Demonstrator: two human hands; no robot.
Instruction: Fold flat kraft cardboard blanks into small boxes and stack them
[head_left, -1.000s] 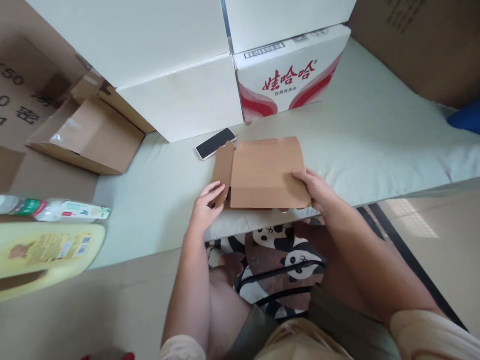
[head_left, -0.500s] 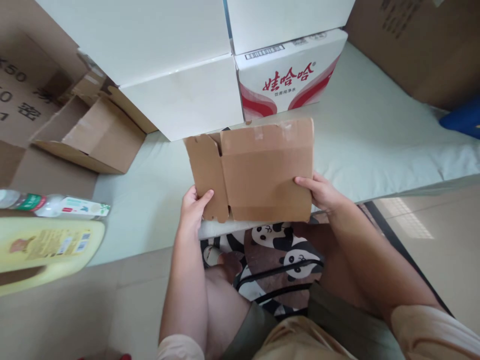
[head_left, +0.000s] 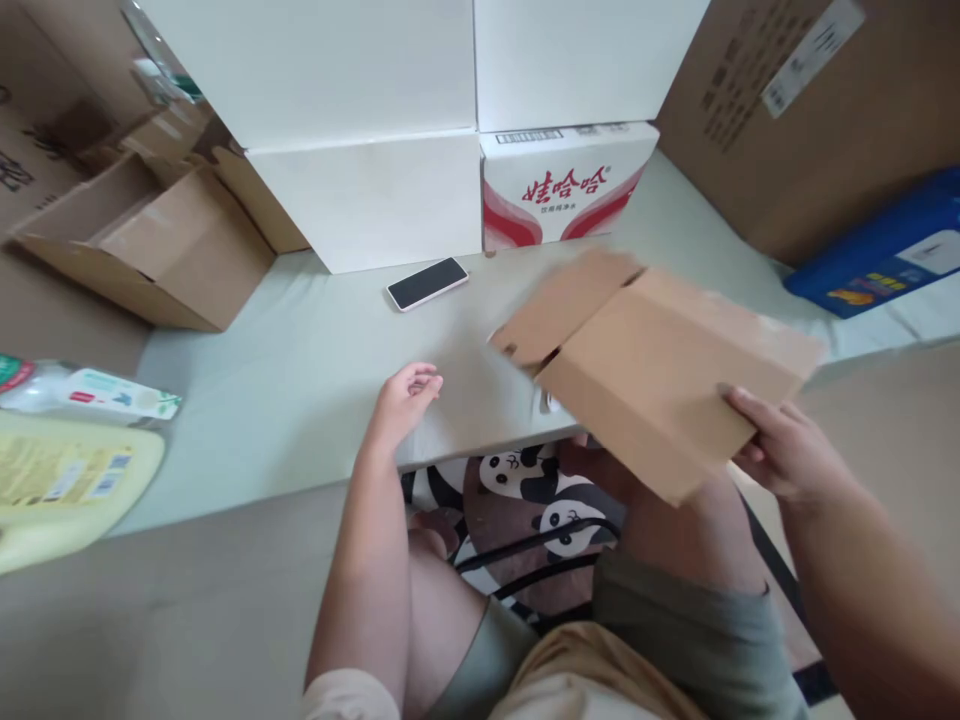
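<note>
My right hand (head_left: 784, 440) grips a flattened brown cardboard box (head_left: 667, 370) by its near right edge, thumb on top. The box is tilted and slightly blurred, held over the right part of the pale green covered surface (head_left: 315, 400), its flap end pointing left. Free of the cardboard, my left hand (head_left: 409, 395) hovers above the cover with loosely curled fingers and nothing visible in them. Beyond it a smartphone (head_left: 428, 284) with a dark screen lies flat. Just beside the cardboard's lower left edge, a small white item (head_left: 552, 401) shows, too little of it to name.
White cartons, one with red lettering (head_left: 562, 190), are stacked at the back. An open cardboard box (head_left: 180, 250) stands left. A bottle (head_left: 49, 387), a slim white carton (head_left: 124, 392) and a yellow jug (head_left: 82, 480) are far left. A blue container (head_left: 877, 250) is at right.
My left hand has let go of the cardboard box. My right hand has swung it to the right and turned it, uncovering the smartphone. The view has shifted slightly.
</note>
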